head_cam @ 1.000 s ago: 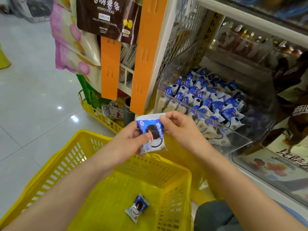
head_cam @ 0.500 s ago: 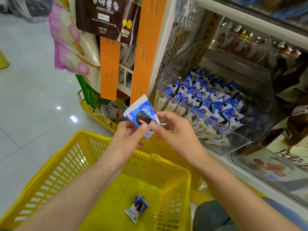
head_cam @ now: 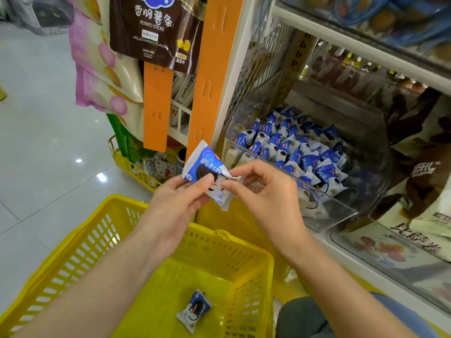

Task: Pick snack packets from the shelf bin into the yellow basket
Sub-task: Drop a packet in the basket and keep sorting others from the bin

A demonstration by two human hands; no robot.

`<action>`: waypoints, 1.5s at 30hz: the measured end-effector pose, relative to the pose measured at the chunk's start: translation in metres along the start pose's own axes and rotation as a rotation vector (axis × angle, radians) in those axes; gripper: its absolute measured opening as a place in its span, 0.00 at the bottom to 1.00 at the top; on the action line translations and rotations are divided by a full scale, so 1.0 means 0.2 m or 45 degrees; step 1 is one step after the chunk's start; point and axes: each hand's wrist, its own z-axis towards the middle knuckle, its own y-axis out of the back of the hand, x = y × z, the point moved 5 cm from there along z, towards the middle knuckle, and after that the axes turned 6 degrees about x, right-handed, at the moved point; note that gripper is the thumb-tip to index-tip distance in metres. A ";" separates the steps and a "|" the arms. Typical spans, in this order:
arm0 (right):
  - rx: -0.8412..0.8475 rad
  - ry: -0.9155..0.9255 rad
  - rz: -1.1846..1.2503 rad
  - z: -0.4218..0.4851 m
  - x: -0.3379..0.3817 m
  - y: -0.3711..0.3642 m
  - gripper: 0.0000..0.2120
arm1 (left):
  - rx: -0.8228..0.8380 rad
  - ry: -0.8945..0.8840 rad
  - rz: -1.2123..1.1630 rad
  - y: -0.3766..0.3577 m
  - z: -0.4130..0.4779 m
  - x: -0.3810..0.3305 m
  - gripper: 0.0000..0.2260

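I see my left hand (head_cam: 174, 206) and right hand (head_cam: 267, 191) close together, both pinching one packet (head_cam: 206, 170) between them. Below the hands, the basket (head_cam: 80, 254) holds a second packet (head_cam: 194, 311); the bin (head_cam: 373, 172) lies just right of them.

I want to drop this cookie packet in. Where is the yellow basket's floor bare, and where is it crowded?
In the yellow basket, the floor is bare between the lone packet and the far wall, and from that packet to the right wall. The left forearm hides its left side. The clear shelf bin is packed with packets.
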 end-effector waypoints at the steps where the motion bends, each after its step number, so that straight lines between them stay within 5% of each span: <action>1: -0.004 -0.042 0.077 0.00 0.00 -0.01 0.07 | 0.057 0.028 -0.006 -0.02 0.00 0.00 0.17; 4: 0.143 -0.166 0.323 -0.01 -0.01 -0.06 0.05 | 0.068 -0.010 0.084 -0.05 0.00 -0.02 0.12; 10: -0.028 -0.028 0.012 0.14 0.03 0.12 0.05 | 0.010 -0.144 0.231 -0.06 0.05 -0.11 0.06; 15: -0.162 -0.148 -0.416 0.56 -0.11 0.33 0.09 | 0.079 -0.147 0.231 -0.11 0.10 -0.15 0.03; 22: 0.289 -0.689 -0.903 0.92 -0.49 0.29 0.19 | 0.077 -0.111 0.214 -0.08 0.16 -0.11 0.06; 28: 0.351 -0.865 -1.012 1.05 -0.59 0.29 0.30 | 0.056 -0.096 0.190 -0.05 0.22 -0.11 0.06; 34: 0.155 -0.773 -0.895 1.03 -0.59 0.33 0.16 | 0.044 -0.101 0.212 -0.04 0.21 -0.12 0.11; 42: -0.498 -0.126 -0.496 0.64 -0.14 0.48 0.04 | 0.042 0.070 0.140 -0.05 0.17 -0.10 0.07; 45: -0.384 -0.065 -0.216 0.45 0.01 0.46 0.03 | 0.110 0.143 0.005 -0.08 0.13 -0.09 0.13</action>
